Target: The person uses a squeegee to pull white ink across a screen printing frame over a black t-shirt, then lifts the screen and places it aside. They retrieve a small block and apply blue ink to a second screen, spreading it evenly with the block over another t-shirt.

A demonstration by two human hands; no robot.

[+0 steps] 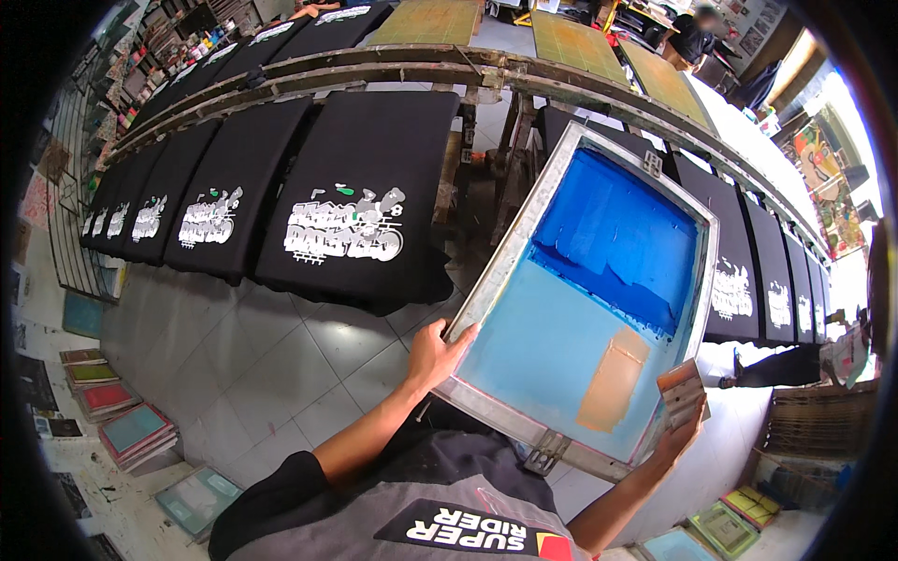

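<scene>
My left hand [440,353] is closed round the left edge of a screen printing frame [510,245], which is tilted in front of me. Thick blue ink [617,224] covers the far half of its mesh, with a ragged lower border. The near half is light blue mesh [524,346], with a brown tape patch [613,379] on it. At the frame's lower right edge, my right hand [686,432] grips a wooden-handled squeegee [683,385]; whether those fingers also hold the frame is hidden. Metal hinge clamps [543,452] are fixed on the frame's short sides.
Black T-shirts [360,178] with white prints lie on boards in rows left and right. A long rail [374,75] runs behind them. Stacked screens [136,435] stand at lower left, more screens [725,528] at lower right. A person [690,42] is at the far right.
</scene>
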